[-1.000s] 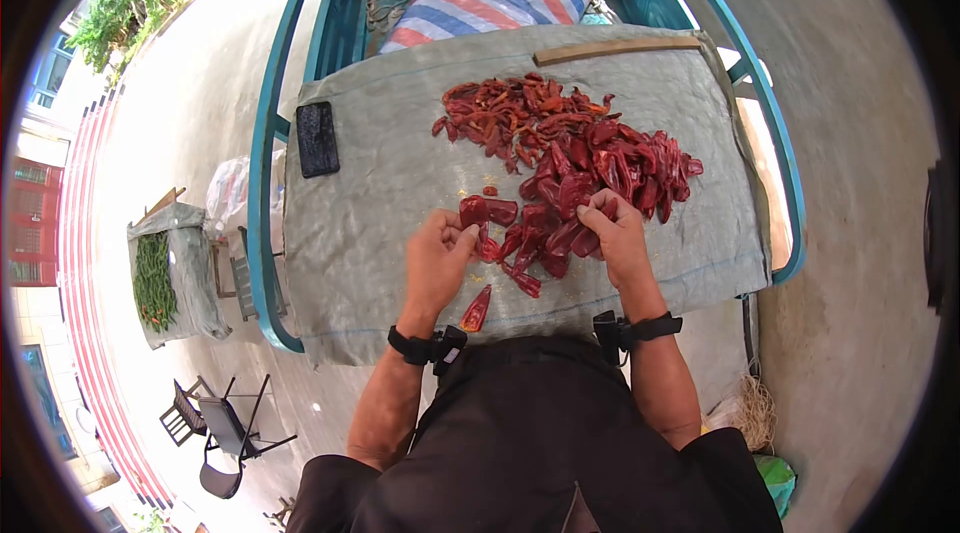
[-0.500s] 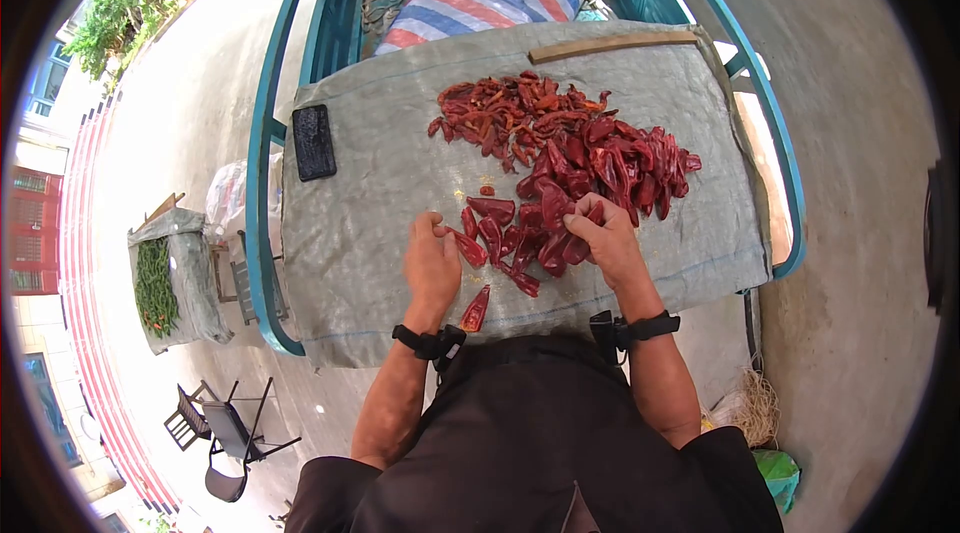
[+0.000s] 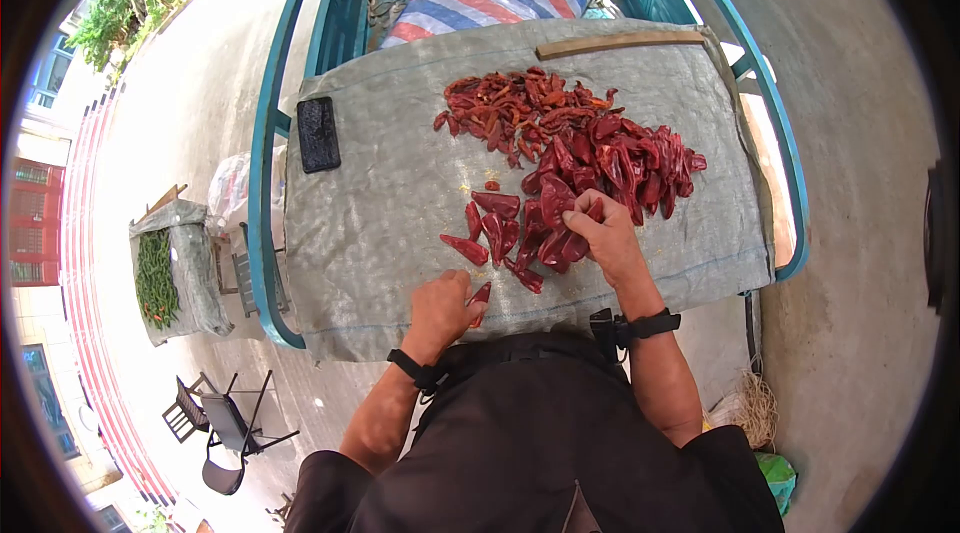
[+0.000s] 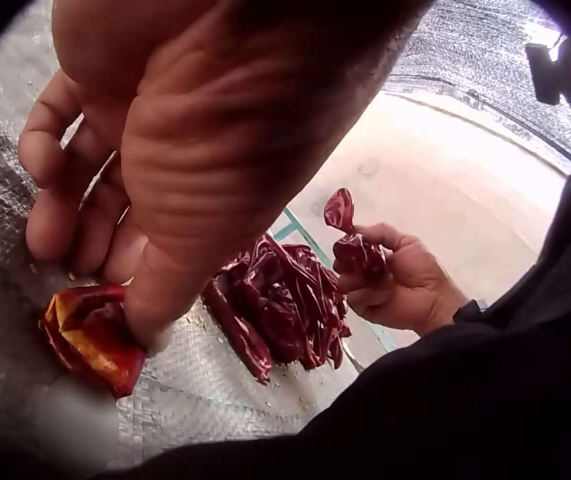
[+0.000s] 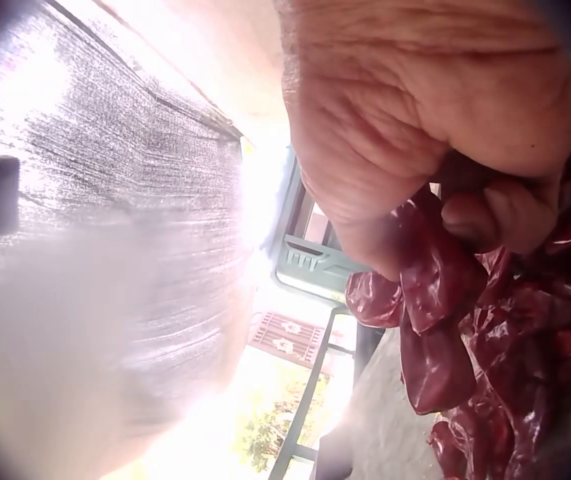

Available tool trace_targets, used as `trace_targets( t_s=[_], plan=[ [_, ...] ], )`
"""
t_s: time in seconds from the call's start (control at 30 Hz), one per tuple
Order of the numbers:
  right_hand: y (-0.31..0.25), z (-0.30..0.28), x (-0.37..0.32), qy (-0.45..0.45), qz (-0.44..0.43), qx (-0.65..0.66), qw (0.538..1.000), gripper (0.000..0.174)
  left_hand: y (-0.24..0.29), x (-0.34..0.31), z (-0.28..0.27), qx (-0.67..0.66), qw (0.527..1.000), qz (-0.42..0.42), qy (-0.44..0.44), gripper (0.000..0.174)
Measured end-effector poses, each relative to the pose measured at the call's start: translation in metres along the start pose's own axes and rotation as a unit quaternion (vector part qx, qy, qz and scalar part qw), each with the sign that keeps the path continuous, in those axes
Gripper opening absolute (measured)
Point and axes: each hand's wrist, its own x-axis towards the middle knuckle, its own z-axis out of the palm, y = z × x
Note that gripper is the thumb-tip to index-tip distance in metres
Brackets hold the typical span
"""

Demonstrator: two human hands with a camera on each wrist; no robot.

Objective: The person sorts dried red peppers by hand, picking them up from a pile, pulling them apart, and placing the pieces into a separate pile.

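Observation:
In the head view, my left hand point(image 3: 440, 315) is low over the sheet's near edge, at a red chili pepper piece point(image 3: 482, 301). The left wrist view shows this piece point(image 4: 90, 340) with its cut end and yellowish inside facing the camera. My thumb lies against its side and the curled fingertips sit at its upper edge. My right hand point(image 3: 610, 240) grips several glossy red chili peppers point(image 3: 556, 199) over the pile. They hang below its fingers in the right wrist view point(image 5: 435, 300). Loose peppers point(image 3: 498, 233) lie between the hands.
A grey woven sheet point(image 3: 370, 223) covers the cart bed. Beyond the hands lie larger red peppers point(image 3: 640, 168) and smaller dried chilies point(image 3: 510, 108). A black phone point(image 3: 319, 135) is at left, a wooden strip point(image 3: 620, 43) at the back. Teal rails point(image 3: 270, 133) flank the sheet.
My left hand has let go of a red pepper among the loose ones and moved down to the piece near the front edge. My right hand has stayed by the pile, gripping its peppers.

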Motion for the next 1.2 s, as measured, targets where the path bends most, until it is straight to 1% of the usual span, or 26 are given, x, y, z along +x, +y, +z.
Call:
trace_targets(
  t_s=[0.07, 0.17, 0.27, 0.3, 0.37, 0.47, 0.57, 0.67, 0.87, 1.0, 1.1, 1.2],
  plan=[
    [-0.001, 0.0, -0.001, 0.004, 0.002, 0.001, 1.0, 0.017, -0.009, 0.001, 0.008, -0.029, 1.0, -0.002, 0.003, 0.036],
    [0.002, 0.0, -0.001, 0.005, 0.006, 0.005, 1.0, 0.018, -0.013, 0.003, 0.004, -0.075, 0.997, -0.022, 0.016, 0.032],
    [0.003, -0.001, -0.002, 0.002, 0.006, 0.003, 1.0, 0.018, -0.005, 0.01, -0.021, -0.174, 0.983, -0.062, 0.008, 0.026],
    [0.003, -0.001, -0.002, 0.002, 0.008, -0.002, 1.0, 0.017, -0.004, 0.014, -0.022, -0.234, 0.97, -0.059, 0.042, 0.025],
    [0.002, 0.001, -0.003, 0.001, 0.01, -0.012, 1.0, 0.017, 0.001, 0.024, -0.024, -0.349, 0.929, -0.052, 0.109, 0.024],
    [-0.006, 0.011, -0.007, -0.001, 0.028, 0.01, 1.0, 0.017, 0.013, 0.041, -0.035, -0.461, 0.878, -0.062, 0.11, 0.021],
    [-0.007, 0.019, -0.01, -0.033, 0.035, -0.009, 0.999, 0.018, 0.023, 0.052, -0.033, -0.529, 0.84, -0.038, 0.11, 0.018],
    [-0.002, 0.025, -0.011, -0.051, 0.036, 0.005, 0.998, 0.019, 0.034, 0.056, -0.034, -0.584, 0.805, -0.02, 0.105, 0.017],
    [0.001, 0.029, -0.011, -0.08, 0.034, 0.044, 0.995, 0.018, 0.031, 0.059, -0.032, -0.641, 0.76, -0.023, 0.105, 0.016],
    [0.004, 0.031, -0.009, -0.088, 0.029, 0.055, 0.994, 0.019, 0.03, 0.059, -0.035, -0.656, 0.745, -0.028, 0.118, 0.017],
    [0.002, 0.031, -0.009, -0.092, 0.043, 0.039, 0.994, 0.017, 0.031, 0.058, -0.038, -0.665, 0.735, -0.031, 0.13, 0.017],
    [0.0, 0.035, -0.01, -0.074, 0.056, -0.03, 0.995, 0.014, 0.03, 0.058, -0.039, -0.664, 0.735, -0.04, 0.126, 0.017]
  ],
)
